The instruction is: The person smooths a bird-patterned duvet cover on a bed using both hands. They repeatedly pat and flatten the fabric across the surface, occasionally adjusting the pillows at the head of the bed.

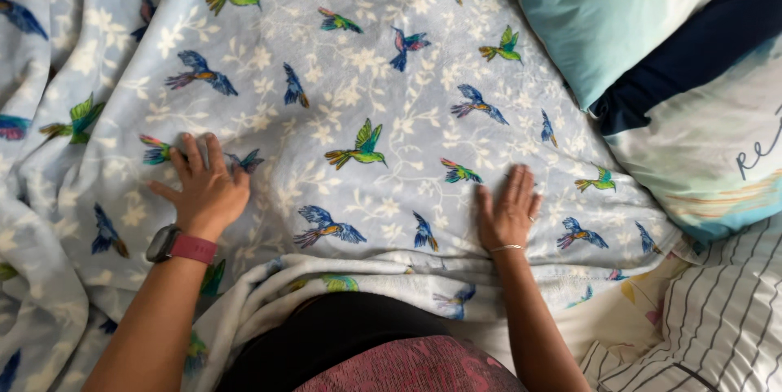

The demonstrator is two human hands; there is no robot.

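Note:
A soft pale-blue blanket (358, 90) printed with white flowers and colourful hummingbirds covers most of the bed. My left hand (204, 184) lies flat on it at the left, fingers spread, with a watch on a pink strap at the wrist. My right hand (509, 213) presses flat on the blanket to the right of centre, fingers together, a thin bracelet at the wrist. Both palms face down and hold nothing. The blanket's near edge (366, 274) is folded over just in front of my body.
Two pillows lie at the upper right: a light teal one (603, 17) and one in navy, white and teal (709, 115). A white sheet with thin dark stripes (717, 319) shows at the lower right. The blanket bunches into folds at the left (41, 196).

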